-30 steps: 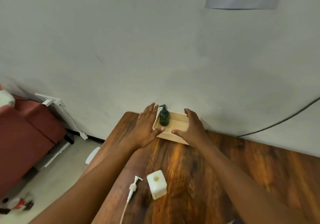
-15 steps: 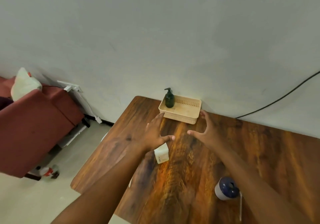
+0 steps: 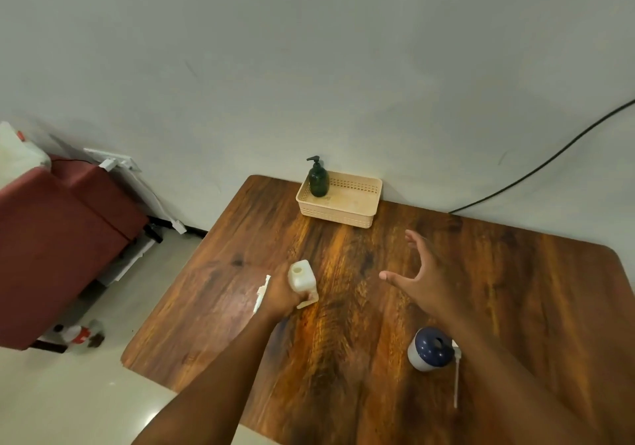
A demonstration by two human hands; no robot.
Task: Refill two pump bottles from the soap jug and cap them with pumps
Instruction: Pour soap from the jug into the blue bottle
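My left hand (image 3: 280, 297) grips a small cream-white square bottle (image 3: 301, 275) with an open neck, in the middle of the wooden table (image 3: 343, 341). A white pump (image 3: 262, 292) lies just left of that hand, partly hidden by it. My right hand (image 3: 421, 274) hovers open over the table to the right, fingers spread, holding nothing. A white bottle with a dark blue top (image 3: 429, 349) stands near my right forearm, with a white pump tube (image 3: 456, 381) lying beside it. A dark green pump bottle (image 3: 318, 178) stands capped in the beige basket (image 3: 338, 209) at the far edge.
The table stands against a grey wall, and a black cable (image 3: 549, 159) runs down that wall at the right. A red-brown chair (image 3: 58, 238) stands left of the table. A plastic bottle (image 3: 77, 334) lies on the floor beside it.
Both hands drew back from the basket toward me. My left hand closed round the cream-white bottle. The right hand stays open. The view pulled back, showing more table.
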